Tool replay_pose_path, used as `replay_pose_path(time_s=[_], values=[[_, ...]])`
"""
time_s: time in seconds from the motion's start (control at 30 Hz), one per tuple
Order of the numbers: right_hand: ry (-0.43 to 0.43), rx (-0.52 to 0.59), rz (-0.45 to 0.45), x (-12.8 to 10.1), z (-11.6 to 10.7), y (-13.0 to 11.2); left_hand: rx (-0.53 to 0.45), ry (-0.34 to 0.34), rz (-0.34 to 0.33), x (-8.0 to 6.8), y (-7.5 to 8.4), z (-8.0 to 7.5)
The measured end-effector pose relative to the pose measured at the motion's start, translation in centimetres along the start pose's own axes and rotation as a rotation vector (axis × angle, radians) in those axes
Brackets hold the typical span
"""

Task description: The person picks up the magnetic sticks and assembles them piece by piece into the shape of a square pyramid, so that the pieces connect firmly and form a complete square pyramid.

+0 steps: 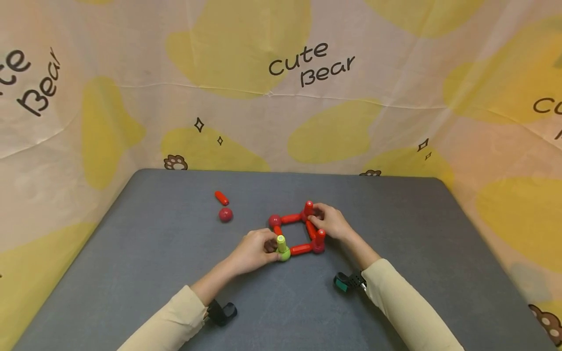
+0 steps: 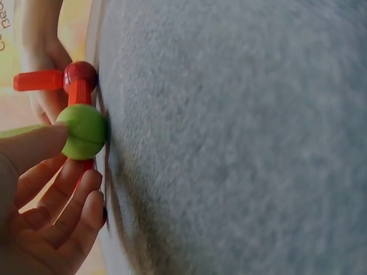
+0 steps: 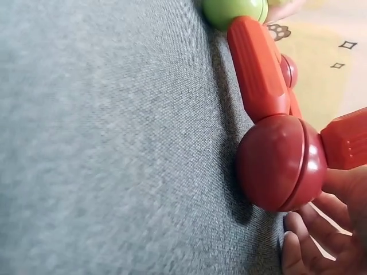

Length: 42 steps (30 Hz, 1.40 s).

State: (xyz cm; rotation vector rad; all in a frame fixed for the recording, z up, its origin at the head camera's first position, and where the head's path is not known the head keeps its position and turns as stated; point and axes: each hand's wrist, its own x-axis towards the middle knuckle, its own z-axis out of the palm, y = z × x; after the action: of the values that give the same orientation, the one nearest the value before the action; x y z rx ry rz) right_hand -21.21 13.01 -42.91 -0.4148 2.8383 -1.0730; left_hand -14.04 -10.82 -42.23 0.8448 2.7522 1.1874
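Observation:
A four-sided frame of red sticks and balls lies on the table, with a green ball (image 1: 285,254) at its near left corner. From that ball a light green stick (image 1: 281,242) stands up. My left hand (image 1: 254,249) pinches the green ball, its thumb (image 2: 43,143) pressed to the side. At the far right corner my right hand (image 1: 332,223) grips a red ball (image 1: 305,216) that bears an upright red stick (image 1: 309,206); its fingers partly cover the ball. Another upright stick (image 1: 321,237) rises from the near right ball (image 3: 278,163). The far left ball (image 1: 274,221) has no upright.
A loose red ball (image 1: 226,215) and a loose red stick (image 1: 221,198) lie left of the frame on the grey table (image 1: 131,263). A printed cloth (image 1: 246,112) rises behind the table and along its sides. Each wrist wears a black strapped device (image 1: 221,313).

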Motion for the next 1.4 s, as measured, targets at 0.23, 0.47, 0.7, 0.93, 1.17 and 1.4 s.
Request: replay_pose_path(time_s=[0.23,0.47,0.7,0.93,1.17,1.4], values=[[0.017,0.043,-0.046,-1.8,-0.4,0.9,0.001,0.035,-0.093,0.6,-0.7,-1.4],[-0.012,0.031,-0.088,-4.2,-0.9,1.6,0.008,0.143,-0.166,2.5,-1.9,-2.5],[-0.097,-0.008,-0.131,-6.4,-1.3,1.8,0.024,0.151,-0.208,4.2,-2.8,-2.0],[-0.117,-0.015,-0.15,-7.3,-0.9,1.2,0.006,0.115,-0.219,5.0,-3.1,-1.4],[-0.054,-0.024,-0.159,-6.8,-0.2,0.8,0.025,0.099,-0.22,5.0,-3.2,-1.1],[-0.011,-0.063,-0.171,-6.1,-0.2,1.0,0.043,0.108,-0.193,4.3,-3.3,-1.2]])
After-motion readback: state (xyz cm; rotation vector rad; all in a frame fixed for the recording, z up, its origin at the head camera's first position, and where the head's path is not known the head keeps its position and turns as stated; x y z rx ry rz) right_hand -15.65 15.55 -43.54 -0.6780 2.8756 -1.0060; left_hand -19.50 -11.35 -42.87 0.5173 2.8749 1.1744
